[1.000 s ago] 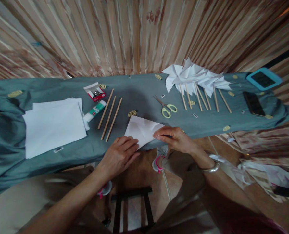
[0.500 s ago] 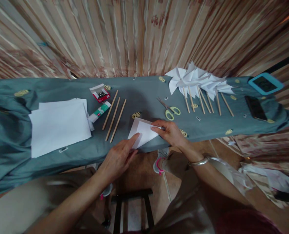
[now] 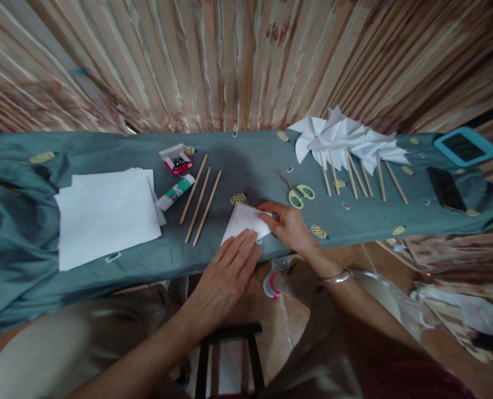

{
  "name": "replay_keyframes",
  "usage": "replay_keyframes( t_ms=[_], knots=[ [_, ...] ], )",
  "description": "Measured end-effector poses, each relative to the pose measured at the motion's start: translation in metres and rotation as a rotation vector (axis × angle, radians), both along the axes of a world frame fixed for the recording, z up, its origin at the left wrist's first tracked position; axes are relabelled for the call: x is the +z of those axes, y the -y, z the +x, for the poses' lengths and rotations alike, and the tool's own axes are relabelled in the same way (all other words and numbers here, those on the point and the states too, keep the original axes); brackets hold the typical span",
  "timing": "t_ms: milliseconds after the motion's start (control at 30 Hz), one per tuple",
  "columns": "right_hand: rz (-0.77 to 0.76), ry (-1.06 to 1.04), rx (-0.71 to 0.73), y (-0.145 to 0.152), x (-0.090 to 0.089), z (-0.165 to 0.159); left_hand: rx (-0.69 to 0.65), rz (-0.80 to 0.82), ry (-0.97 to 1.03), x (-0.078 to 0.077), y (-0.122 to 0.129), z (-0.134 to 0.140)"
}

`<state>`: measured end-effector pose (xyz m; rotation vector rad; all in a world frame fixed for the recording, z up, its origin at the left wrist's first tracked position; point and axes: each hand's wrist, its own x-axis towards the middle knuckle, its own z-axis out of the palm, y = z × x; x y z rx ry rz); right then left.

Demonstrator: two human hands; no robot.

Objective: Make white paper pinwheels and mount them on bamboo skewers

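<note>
A small folded sheet of white paper [image 3: 243, 220] lies near the front edge of the cloth-covered table. My left hand [image 3: 230, 271] rests flat on its lower part, the fingers stretched out. At the paper's right corner, my right hand [image 3: 286, 224] pinches it between thumb and fingers. Just beyond my right hand lie scissors [image 3: 299, 194] with light green handles. Three wooden sticks [image 3: 199, 202] lie side by side to the left of the paper.
A stack of white paper [image 3: 109, 216] lies at the left. Near the sticks are a green-and-white glue tube [image 3: 175, 192] and a red box of small metal pieces [image 3: 177, 160]. Several paper pinwheels [image 3: 346, 138], a black phone [image 3: 446, 188] and a blue-framed device [image 3: 465, 146] lie at the right.
My left hand has moved right and up from the paper's left edge and now lies flat on it. The paper's fold now lies flatter. My right hand keeps its grip.
</note>
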<state>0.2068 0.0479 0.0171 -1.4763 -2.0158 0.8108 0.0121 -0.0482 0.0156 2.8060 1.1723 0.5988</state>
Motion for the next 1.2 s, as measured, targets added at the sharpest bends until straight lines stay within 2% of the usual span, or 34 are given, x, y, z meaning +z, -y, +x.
replay_keyframes(
  t_ms=[100, 267, 867, 1200],
  knots=[
    [0.011, 0.016, -0.009, -0.001, 0.000, -0.001, 0.007, -0.074, -0.048, -0.010, 0.007, 0.011],
    [0.031, 0.064, -0.021, -0.002, 0.002, -0.004, 0.043, -0.136, -0.054, -0.020, 0.005, 0.013],
    [0.028, 0.257, -0.065, -0.004, 0.003, -0.012, 0.081, -0.155, -0.151, -0.020, -0.001, 0.010],
    [0.049, 0.327, -0.032, -0.004, 0.004, -0.013, 0.082, -0.151, -0.205, -0.022, -0.001, 0.010]
  ],
)
